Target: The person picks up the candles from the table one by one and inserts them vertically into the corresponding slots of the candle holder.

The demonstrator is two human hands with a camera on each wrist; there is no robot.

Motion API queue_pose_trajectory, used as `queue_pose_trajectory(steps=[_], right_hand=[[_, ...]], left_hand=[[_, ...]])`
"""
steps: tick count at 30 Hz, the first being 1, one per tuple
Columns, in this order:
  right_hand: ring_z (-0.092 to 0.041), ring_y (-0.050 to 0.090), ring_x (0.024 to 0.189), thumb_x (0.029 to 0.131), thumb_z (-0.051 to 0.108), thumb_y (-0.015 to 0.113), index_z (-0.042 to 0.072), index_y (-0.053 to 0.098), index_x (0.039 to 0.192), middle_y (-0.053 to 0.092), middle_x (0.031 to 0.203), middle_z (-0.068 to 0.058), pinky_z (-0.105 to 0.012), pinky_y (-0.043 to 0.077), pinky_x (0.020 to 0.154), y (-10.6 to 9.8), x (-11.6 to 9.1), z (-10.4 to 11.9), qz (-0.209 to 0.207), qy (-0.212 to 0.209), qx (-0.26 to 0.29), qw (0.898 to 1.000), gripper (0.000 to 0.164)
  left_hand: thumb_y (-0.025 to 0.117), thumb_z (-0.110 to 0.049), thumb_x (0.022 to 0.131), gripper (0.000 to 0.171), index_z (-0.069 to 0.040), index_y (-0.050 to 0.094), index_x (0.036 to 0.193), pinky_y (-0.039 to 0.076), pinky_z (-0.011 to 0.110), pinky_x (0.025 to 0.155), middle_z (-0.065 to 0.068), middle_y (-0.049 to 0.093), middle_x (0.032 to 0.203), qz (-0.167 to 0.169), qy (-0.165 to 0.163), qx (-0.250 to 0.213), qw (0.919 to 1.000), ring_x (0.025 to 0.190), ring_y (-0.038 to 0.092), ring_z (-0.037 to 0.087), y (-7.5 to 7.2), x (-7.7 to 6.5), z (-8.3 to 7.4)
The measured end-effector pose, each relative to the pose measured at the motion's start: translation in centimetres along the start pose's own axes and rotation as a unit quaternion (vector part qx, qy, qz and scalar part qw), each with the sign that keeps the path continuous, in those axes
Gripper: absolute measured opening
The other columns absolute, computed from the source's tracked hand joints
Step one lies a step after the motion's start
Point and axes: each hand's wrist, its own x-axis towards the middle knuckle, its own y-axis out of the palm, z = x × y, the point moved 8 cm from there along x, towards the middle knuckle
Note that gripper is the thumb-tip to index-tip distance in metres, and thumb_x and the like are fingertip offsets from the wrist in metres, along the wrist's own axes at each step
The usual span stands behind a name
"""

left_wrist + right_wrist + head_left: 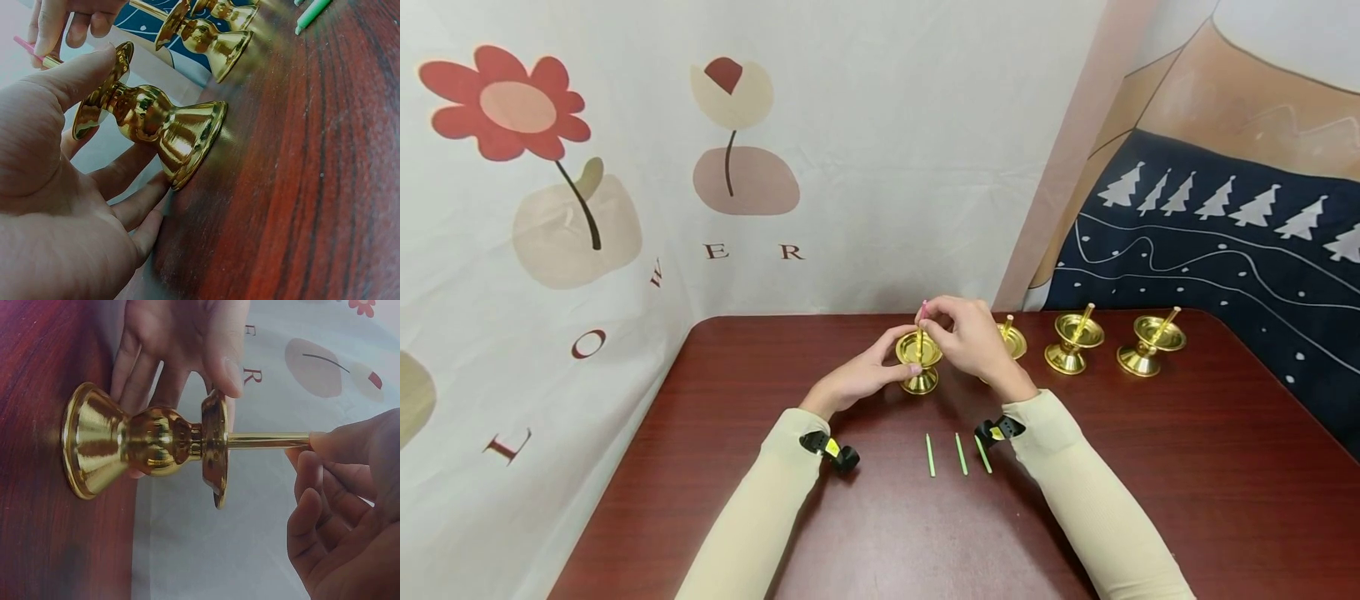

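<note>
Lying near: 3 green sticks (962, 454) | hands (968, 335) partly hide 1 gold holder (1017, 343)

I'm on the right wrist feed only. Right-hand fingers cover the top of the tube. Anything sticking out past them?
Observer: Yes. The left wrist view shows a pink stick jutting past the fingertips of the right hand.
Operator: Copy. I see one holder. Any more?
Observer: Three more holders stand to its right on the table in the head view, the nearest partly hidden by the right hand.
Operator: Any loose sticks?
Observer: Three green sticks lie on the table, closer to the person than the holder is.
</note>
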Motion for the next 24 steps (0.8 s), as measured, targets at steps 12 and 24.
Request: queue_pose_trajectory(steps=[12,24], right_hand=[[-0.016,0.068,0.071,0.101,0.004,0.076,0.001,0.081,0.102,0.080,0.100,-0.011,-0.031,0.052,0.065,0.03,0.00,-0.23,0.010,0.011,-0.006,1.000,0.005],[-0.017,0.070,0.075,0.101,0.004,0.080,0.003,0.082,0.106,0.081,0.098,-0.008,-0.032,0.054,0.065,-0.13,-0.14,-0.25,0.022,0.026,-0.008,0.999,0.006]], left_hand=[[0.072,-0.015,0.108,0.073,-0.021,0.033,0.169,0.032,0.046,0.124,0.010,0.040,0.169,0.001,-0.002,0.002,1.0000,0.153,0.040,0.024,0.00,0.07,-0.04],[0.073,-0.018,0.107,0.073,-0.018,0.036,0.169,0.029,0.051,0.126,0.012,0.041,0.170,-0.014,-0.001,0.033,0.9994,0.154,0.040,0.027,-0.35,-0.05,-0.48]])
